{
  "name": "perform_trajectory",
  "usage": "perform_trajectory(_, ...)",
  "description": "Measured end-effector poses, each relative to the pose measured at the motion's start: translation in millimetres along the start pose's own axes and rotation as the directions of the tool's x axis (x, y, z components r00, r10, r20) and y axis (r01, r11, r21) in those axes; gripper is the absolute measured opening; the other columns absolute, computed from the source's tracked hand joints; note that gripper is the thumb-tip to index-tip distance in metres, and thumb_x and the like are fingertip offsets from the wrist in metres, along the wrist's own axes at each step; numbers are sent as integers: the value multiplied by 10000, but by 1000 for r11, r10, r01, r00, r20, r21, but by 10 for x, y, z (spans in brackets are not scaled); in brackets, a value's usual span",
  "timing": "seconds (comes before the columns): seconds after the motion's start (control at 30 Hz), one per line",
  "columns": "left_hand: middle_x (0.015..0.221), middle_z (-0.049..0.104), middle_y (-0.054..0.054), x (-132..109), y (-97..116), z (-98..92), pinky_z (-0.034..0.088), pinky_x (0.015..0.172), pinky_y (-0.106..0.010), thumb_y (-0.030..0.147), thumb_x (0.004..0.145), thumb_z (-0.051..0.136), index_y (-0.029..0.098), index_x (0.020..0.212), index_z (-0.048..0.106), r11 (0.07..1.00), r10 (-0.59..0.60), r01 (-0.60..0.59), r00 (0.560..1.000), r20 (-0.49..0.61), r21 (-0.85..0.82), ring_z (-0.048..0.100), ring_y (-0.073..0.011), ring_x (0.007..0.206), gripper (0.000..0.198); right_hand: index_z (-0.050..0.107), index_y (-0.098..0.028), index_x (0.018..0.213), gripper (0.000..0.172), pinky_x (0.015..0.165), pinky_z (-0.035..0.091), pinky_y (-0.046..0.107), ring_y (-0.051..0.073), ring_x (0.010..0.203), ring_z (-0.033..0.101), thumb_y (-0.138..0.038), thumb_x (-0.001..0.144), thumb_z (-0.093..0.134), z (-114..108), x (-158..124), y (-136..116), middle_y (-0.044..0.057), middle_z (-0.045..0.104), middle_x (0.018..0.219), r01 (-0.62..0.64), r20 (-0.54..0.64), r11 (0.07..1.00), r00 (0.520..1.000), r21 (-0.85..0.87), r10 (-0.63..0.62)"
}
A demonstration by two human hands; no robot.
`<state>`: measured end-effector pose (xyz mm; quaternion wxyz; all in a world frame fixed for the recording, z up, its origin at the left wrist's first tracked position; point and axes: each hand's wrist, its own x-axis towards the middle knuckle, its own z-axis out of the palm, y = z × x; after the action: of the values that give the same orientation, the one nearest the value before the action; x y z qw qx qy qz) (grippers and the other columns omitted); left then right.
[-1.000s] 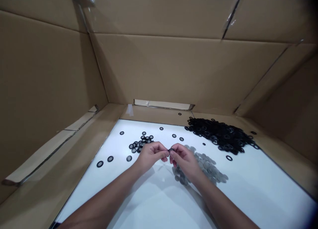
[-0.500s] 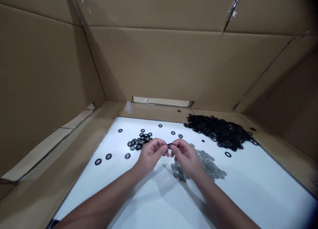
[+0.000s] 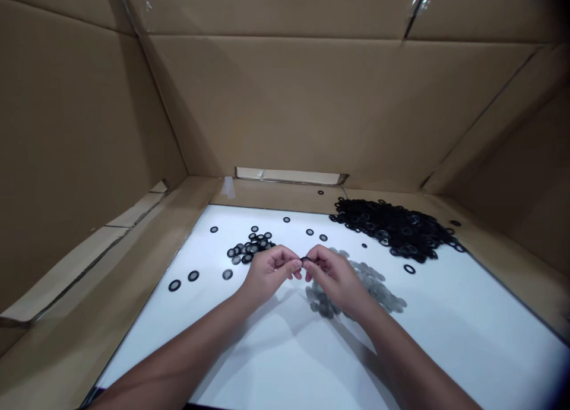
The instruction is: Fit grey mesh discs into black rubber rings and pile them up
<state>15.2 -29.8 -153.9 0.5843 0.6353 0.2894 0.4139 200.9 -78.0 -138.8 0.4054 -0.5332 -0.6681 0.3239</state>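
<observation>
Between my fingertips, above the white board (image 3: 267,350), is a small black rubber ring (image 3: 306,259). My left hand (image 3: 274,273) pinches its left side, and my right hand (image 3: 332,276) pinches its right side. Whether a mesh disc sits inside the ring is hidden by the fingers. Partly under my right hand lies a spread pile of grey mesh discs (image 3: 378,291). Behind my left hand is a cluster of black rings with grey discs fitted in them (image 3: 252,248).
A large heap of plain black rings (image 3: 392,226) lies at the back right, partly on cardboard. One loose black ring (image 3: 409,269) is in front of it. Several filled rings (image 3: 193,276) are scattered on the left. Cardboard walls (image 3: 285,101) enclose the board.
The view has tilted slightly, so the board's contents appear a little higher. Both hands keep their pinch on the black ring, with only slight finger movement.
</observation>
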Motion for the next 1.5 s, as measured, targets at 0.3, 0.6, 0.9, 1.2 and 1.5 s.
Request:
perform_trajectory(0.3,723,740,-47,76,-19,-92,592,717,-306,412,814,786,127,873,686,980,-132,147,984,116,-135,731,-176,692,307,592,-220,825,207,553,385,268,149,593,533,-377,959,574,19,-12,22,1,663,686,-62,34,992,998,113,59)
perform_trajectory(0.6,768,745,-49,77,-5,-65,607,722,-298,408,796,805,126,864,670,964,-167,181,982,86,-194,750,-182,730,319,624,-207,840,324,490,429,251,142,573,551,-523,843,692,79,43,-28,12,621,690,-159,-50,938,982,307,183)
perform_trajectory(0.9,756,737,-53,52,-26,-55,583,690,-287,430,843,752,134,857,669,986,-95,105,992,79,-132,727,-174,715,307,573,-208,806,344,496,425,247,133,573,530,-534,867,664,100,33,-11,1,594,687,-173,-25,930,981,324,191)
perform_trajectory(1.2,765,722,-57,72,13,-101,585,682,-271,387,837,756,135,848,694,994,-75,85,987,145,-66,692,-159,736,260,598,-210,787,307,532,374,264,139,583,509,-490,903,648,-42,29,8,-3,606,665,-169,91,963,984,211,153)
perform_trajectory(1.5,734,723,-66,104,10,-180,602,681,-280,393,801,790,122,828,729,969,-220,242,941,258,-55,696,-158,693,279,654,-205,762,231,491,315,261,128,561,438,-404,879,663,-91,25,36,0,574,665,-169,167,985,973,46,159)
